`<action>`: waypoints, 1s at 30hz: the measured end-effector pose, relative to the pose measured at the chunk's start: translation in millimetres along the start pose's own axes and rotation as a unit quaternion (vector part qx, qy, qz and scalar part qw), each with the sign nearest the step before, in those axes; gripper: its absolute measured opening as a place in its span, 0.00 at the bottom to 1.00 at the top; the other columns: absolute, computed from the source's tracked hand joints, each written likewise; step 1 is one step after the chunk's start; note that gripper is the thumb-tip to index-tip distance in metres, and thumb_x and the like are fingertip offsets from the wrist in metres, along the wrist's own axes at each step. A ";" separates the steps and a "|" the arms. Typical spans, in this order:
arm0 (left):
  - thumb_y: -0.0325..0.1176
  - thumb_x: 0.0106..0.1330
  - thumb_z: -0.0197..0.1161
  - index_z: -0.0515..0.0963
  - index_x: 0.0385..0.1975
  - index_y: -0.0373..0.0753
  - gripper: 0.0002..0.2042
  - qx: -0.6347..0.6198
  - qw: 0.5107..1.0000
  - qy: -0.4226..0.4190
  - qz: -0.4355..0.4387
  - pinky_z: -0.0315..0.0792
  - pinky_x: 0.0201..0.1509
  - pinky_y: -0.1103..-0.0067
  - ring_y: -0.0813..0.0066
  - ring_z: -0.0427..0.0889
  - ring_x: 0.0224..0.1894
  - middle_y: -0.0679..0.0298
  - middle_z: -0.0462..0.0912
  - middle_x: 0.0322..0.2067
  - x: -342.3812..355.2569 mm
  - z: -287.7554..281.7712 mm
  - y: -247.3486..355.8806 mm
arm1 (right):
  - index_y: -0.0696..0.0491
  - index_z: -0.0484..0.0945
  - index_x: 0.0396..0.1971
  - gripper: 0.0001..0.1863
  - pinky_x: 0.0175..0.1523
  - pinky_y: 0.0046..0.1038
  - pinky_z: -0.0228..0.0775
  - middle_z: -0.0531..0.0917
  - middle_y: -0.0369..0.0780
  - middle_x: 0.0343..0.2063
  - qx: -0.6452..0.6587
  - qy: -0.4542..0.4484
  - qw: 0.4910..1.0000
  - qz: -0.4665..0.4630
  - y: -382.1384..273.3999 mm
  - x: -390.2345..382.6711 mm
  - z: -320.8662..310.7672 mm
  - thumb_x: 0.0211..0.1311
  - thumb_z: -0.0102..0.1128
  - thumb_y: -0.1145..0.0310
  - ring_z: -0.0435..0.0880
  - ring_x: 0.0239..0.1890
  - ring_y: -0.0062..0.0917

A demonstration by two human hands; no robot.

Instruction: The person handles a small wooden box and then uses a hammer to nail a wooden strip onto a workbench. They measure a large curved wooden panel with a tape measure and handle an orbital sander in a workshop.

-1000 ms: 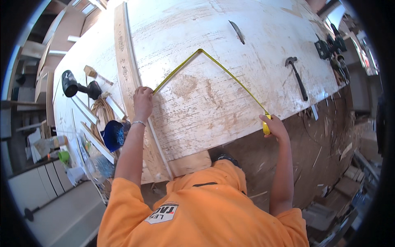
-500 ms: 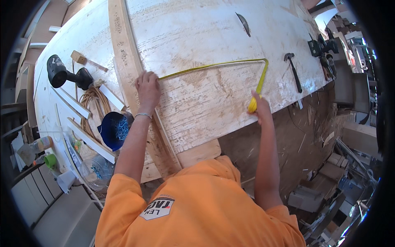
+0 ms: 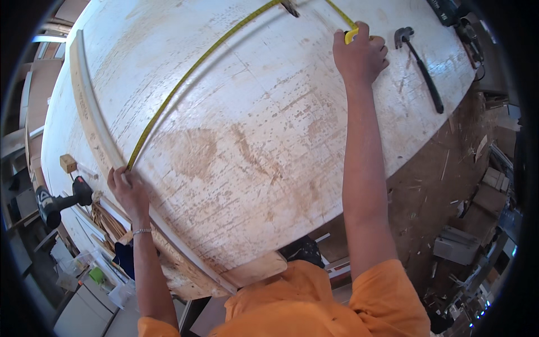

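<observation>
My left hand (image 3: 129,191) pinches the end of a yellow tape measure's blade (image 3: 196,65) at the inner edge of a long pale wooden board (image 3: 92,118) lying on the scuffed white worktable (image 3: 252,140). The blade arcs away toward the far part of the table and bends back toward me. My right hand (image 3: 362,59), reached out, grips the yellow tape case (image 3: 351,36), whose body is partly hidden by my fingers. A claw hammer (image 3: 424,76) with a black handle lies to the right of that hand.
A dark saw blade (image 3: 291,9) lies under the tape's far bend. Power tools (image 3: 443,11) sit at the top right. At left are a cordless drill (image 3: 53,208), a wooden block (image 3: 68,163) and coiled hose (image 3: 104,216). Offcuts (image 3: 485,202) clutter the floor at right.
My right hand and the tape case have moved far forward, and the blade now stretches in a long arc across the table to the saw blade. The view has shifted and turned.
</observation>
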State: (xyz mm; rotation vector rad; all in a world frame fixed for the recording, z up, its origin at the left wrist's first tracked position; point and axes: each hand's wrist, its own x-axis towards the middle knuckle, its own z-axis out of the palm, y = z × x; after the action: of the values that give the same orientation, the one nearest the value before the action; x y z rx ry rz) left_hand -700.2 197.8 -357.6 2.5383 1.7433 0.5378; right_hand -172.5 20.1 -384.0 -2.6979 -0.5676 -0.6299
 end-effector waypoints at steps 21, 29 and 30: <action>0.32 0.75 0.58 0.81 0.51 0.36 0.11 -0.031 0.996 -0.038 -0.079 0.70 0.62 0.72 0.61 0.80 0.55 0.49 0.83 0.52 52.2 17.7 -48.5 | 0.50 0.83 0.42 0.15 0.56 0.48 0.67 0.81 0.45 0.40 0.067 0.008 0.995 0.073 5.8 -0.9 -32.9 0.52 0.66 0.66 0.78 0.48 0.43; 0.32 0.76 0.58 0.81 0.50 0.36 0.11 -0.067 0.992 -0.043 -0.102 0.69 0.62 0.75 0.65 0.79 0.57 0.46 0.75 0.64 53.7 16.0 -32.8 | 0.41 0.83 0.53 0.25 0.57 0.43 0.74 0.83 0.44 0.47 0.005 -0.010 1.000 0.010 30.1 -5.4 -3.8 0.57 0.66 0.49 0.80 0.52 0.40; 0.32 0.76 0.57 0.81 0.51 0.36 0.11 -0.075 0.991 -0.046 -0.104 0.69 0.63 0.74 0.65 0.79 0.58 0.46 0.74 0.65 51.6 13.9 -29.0 | 0.41 0.83 0.54 0.25 0.57 0.43 0.74 0.83 0.44 0.47 0.007 -0.013 1.000 0.016 28.2 -5.4 -3.9 0.57 0.66 0.49 0.80 0.52 0.40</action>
State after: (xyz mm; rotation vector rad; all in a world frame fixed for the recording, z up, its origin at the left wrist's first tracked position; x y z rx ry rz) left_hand -705.9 258.1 -362.7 2.2122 1.8304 0.5105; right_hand -165.9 -7.7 -389.1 -2.7006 -0.5323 -0.5812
